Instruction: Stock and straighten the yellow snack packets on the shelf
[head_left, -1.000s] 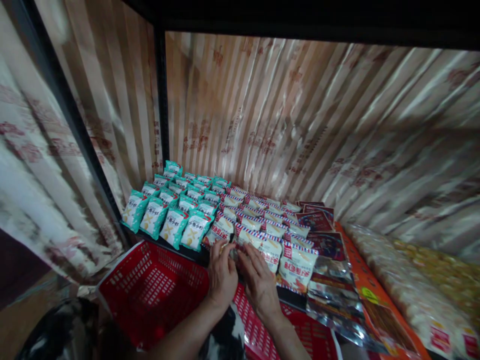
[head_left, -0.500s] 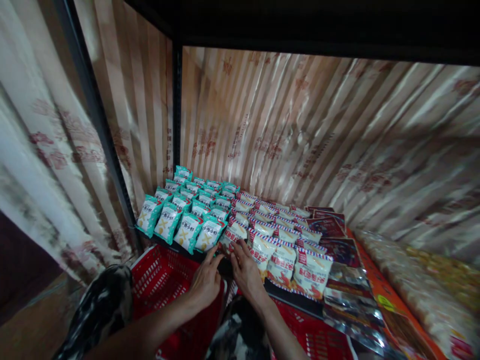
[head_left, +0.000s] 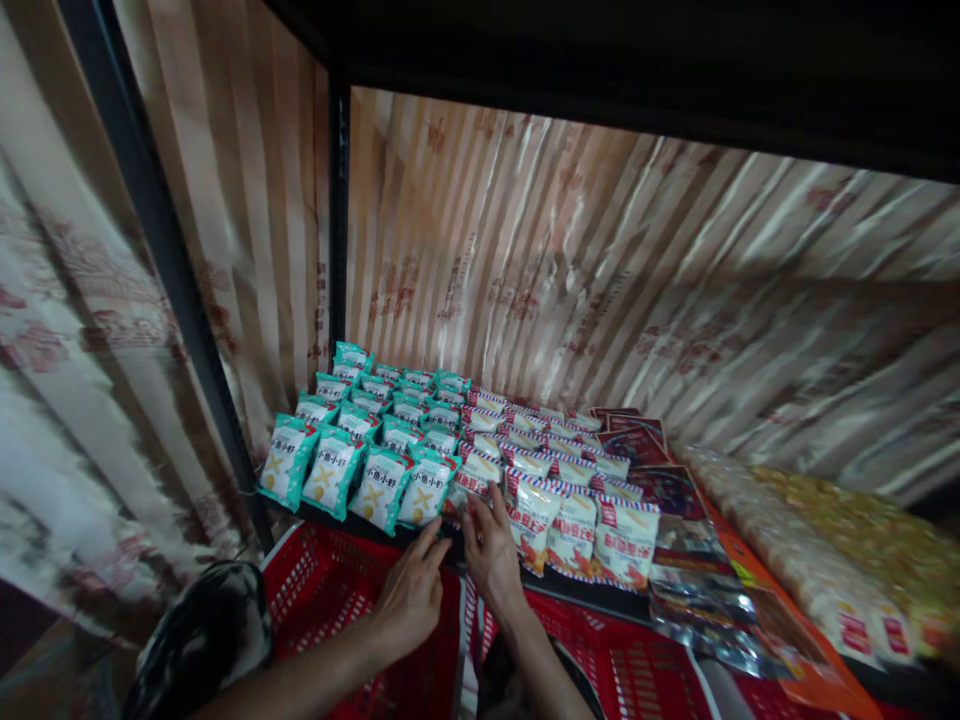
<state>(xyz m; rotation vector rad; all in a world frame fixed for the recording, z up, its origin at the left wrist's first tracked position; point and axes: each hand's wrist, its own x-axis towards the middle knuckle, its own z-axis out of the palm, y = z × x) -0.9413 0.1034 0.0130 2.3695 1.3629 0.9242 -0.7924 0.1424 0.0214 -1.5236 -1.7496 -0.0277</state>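
Rows of small snack bags stand on a low shelf. At the left are teal-and-white snack bags [head_left: 382, 487]; beside them are white snack bags with red print and striped tops [head_left: 576, 530]. My right hand [head_left: 491, 555] has its fingers stretched out against the lower front of the leftmost white snack bag [head_left: 480, 468], partly covering it. Just left of it, my left hand [head_left: 412, 590] hovers by the shelf's front edge, below the teal bags, fingers extended and nothing visible in them. Whether its fingertips touch the bag I cannot tell.
Red plastic baskets [head_left: 322, 570] stand below the shelf edge, under my forearms. Dark flat packets [head_left: 671, 492], an orange package [head_left: 817, 640] and long clear bags [head_left: 780, 550] lie to the right. A black post [head_left: 339, 220] and striped curtain [head_left: 465, 230] close off the back.
The view has shifted slightly. My left hand has drawn back a little from the leftmost white snack bag; my right hand stays at its front, with fingers straighter.
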